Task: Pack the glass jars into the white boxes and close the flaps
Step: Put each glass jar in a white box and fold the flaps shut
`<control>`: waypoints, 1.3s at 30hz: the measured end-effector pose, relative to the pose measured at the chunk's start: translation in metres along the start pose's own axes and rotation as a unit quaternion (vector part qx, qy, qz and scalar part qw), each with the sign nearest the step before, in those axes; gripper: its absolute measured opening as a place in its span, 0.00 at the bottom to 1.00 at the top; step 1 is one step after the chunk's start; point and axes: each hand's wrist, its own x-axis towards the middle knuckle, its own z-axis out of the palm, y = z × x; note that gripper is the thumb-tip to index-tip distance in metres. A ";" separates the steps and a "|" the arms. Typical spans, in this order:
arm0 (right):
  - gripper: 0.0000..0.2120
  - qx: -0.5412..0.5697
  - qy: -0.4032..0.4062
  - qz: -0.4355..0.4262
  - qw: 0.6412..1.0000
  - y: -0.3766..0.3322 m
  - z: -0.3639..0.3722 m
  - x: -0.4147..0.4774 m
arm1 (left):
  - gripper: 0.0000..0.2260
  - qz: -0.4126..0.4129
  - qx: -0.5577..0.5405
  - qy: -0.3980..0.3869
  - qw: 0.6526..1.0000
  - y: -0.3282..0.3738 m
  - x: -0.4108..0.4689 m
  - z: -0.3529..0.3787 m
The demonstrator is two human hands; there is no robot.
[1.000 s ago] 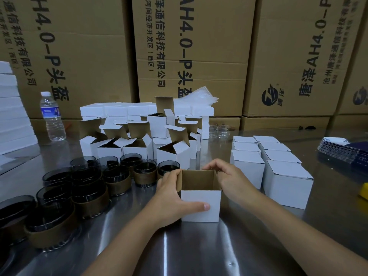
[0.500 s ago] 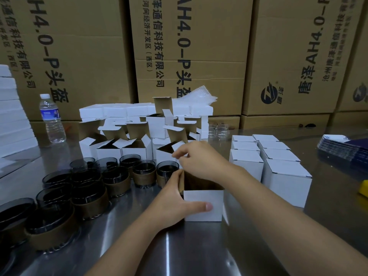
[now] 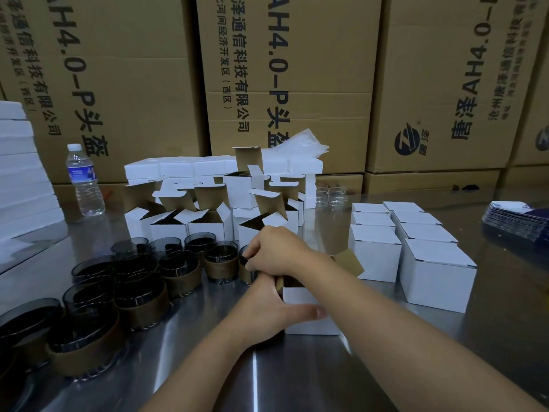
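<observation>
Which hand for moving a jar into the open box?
Right: the right hand grips the nearest jar, while the left hand holds the box.

Jars left of centre box; closed boxes right; open boxes behind; cartons stacked at back.

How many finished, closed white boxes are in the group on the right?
7 closed boxes: three in the left row, four in the right row. None looks hidden.
</observation>
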 end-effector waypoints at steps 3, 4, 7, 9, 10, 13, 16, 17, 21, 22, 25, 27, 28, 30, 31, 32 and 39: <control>0.11 0.004 0.013 0.010 1.000 -0.001 0.002 0.003 | 0.38 0.002 -0.007 -0.004 1.000 0.001 -0.001 0.000; 0.10 -0.003 0.020 0.017 1.000 -0.001 0.003 0.003 | 0.37 0.003 -0.010 -0.006 1.000 0.002 -0.002 0.000; 0.07 -0.021 0.031 0.043 0.998 0.002 0.005 0.004 | 0.36 0.005 -0.018 -0.014 1.000 0.003 -0.002 0.000; 0.08 -0.014 0.036 0.051 0.998 0.003 0.005 0.003 | 0.35 0.003 -0.022 -0.014 1.000 0.003 -0.001 0.000; 0.07 -0.007 0.035 0.047 0.998 0.004 0.006 0.002 | 0.36 0.002 -0.022 -0.012 1.000 0.002 -0.001 0.000; 0.11 0.022 0.032 0.033 0.999 0.004 0.005 0.000 | 0.36 0.003 -0.018 -0.006 1.000 0.002 -0.001 0.000; 0.12 0.019 0.015 0.021 0.999 0.003 0.004 -0.002 | 0.34 0.012 -0.012 0.001 1.000 0.002 -0.003 0.001; 0.12 0.020 0.013 0.020 1.000 0.003 0.004 -0.002 | 0.33 0.014 -0.012 0.002 1.000 0.003 -0.002 0.001; 0.08 0.002 0.034 0.032 0.999 0.002 0.006 0.000 | 0.33 0.011 -0.023 -0.014 1.000 0.003 -0.002 0.000; 0.08 -0.012 0.031 0.039 0.999 0.002 0.005 0.000 | 0.31 0.015 -0.025 -0.017 0.999 0.004 -0.002 0.000; 0.10 -0.039 0.026 0.057 0.997 0.002 0.005 -0.001 | 0.29 0.017 -0.022 -0.018 0.999 0.005 -0.003 0.000; 0.07 -0.044 0.019 0.048 0.998 0.003 0.006 -0.001 | 0.29 0.013 -0.018 -0.019 1.000 0.005 -0.003 0.000; 0.08 -0.043 0.015 0.044 0.998 0.003 0.006 -0.001 | 0.29 0.012 -0.015 -0.017 1.000 0.005 -0.003 0.000; 0.12 -0.038 0.009 0.045 0.998 0.002 0.006 -0.001 | 0.30 0.007 -0.006 -0.012 1.000 0.004 -0.003 0.000; 0.12 -0.039 0.007 0.046 0.998 0.002 0.007 0.000 | 0.30 0.005 -0.002 -0.010 1.000 0.004 -0.003 0.000; 0.11 -0.041 0.005 0.050 0.998 0.002 0.007 0.001 | 0.30 0.004 -0.001 -0.011 1.000 0.004 -0.003 0.000; 0.08 -0.084 0.001 0.060 0.995 -0.001 0.008 0.002 | 0.35 0.002 -0.012 -0.023 1.000 0.007 -0.004 0.000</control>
